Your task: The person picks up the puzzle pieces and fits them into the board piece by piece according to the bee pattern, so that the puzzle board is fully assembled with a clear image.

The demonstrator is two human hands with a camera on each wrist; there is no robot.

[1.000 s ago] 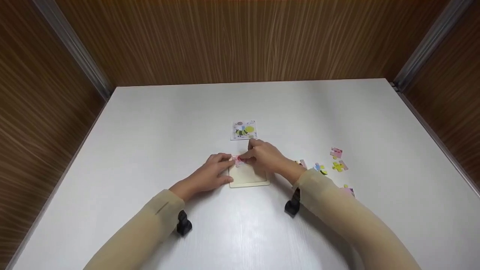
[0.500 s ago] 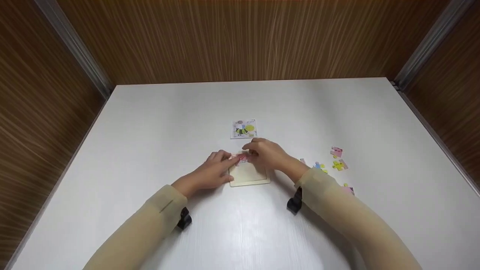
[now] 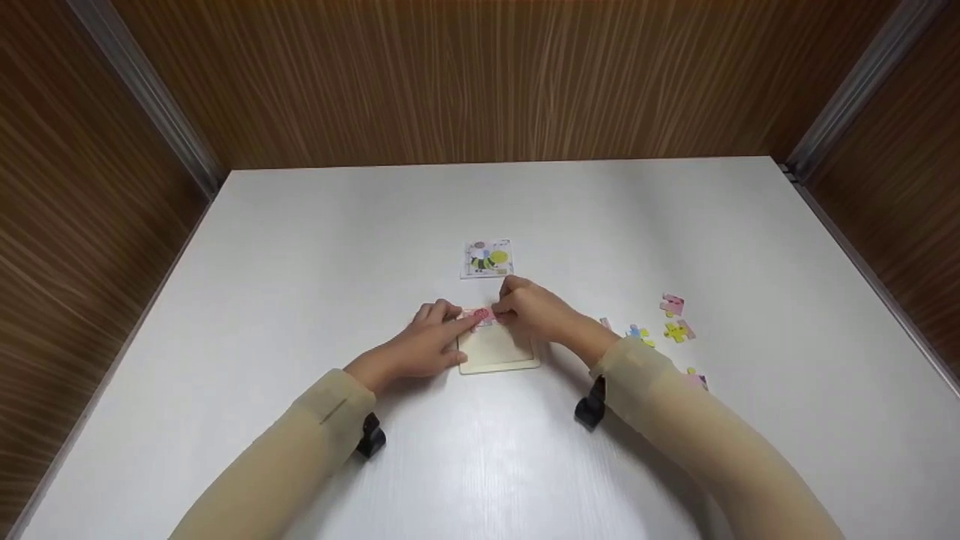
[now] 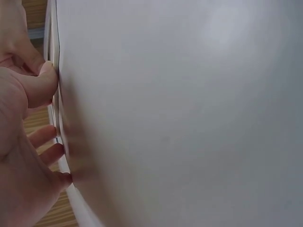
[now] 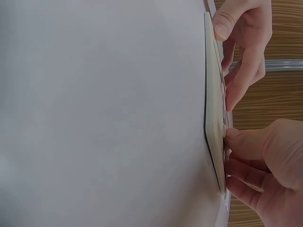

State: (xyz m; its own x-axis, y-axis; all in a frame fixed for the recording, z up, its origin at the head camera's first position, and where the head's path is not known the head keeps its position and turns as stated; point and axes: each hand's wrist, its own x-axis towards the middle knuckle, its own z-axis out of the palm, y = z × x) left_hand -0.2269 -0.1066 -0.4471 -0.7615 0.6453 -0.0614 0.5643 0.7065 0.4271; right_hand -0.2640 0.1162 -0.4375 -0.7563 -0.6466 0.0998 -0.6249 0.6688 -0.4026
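Puzzle tray (image 3: 495, 352) | left hand (image 3: 424, 342): left edge, straight finger on pink piece (image 3: 488, 319) | right hand (image 3: 537, 309): far-right corner, grip unclear

White table (image 3: 337, 247) | pale tray (image 3: 495, 352) | bee picture (image 3: 487, 259) | loose puzzle pieces (image 3: 677, 331)

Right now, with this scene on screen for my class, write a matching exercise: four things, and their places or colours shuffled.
1. Bee picture
2. Tray
3. Left hand
4. Mostly yellow piece

A. Right of the right hand
B. One finger on the pink puzzle section
C. Beyond the tray
D. Pale cream

Pairs: 1-C, 2-D, 3-B, 4-A
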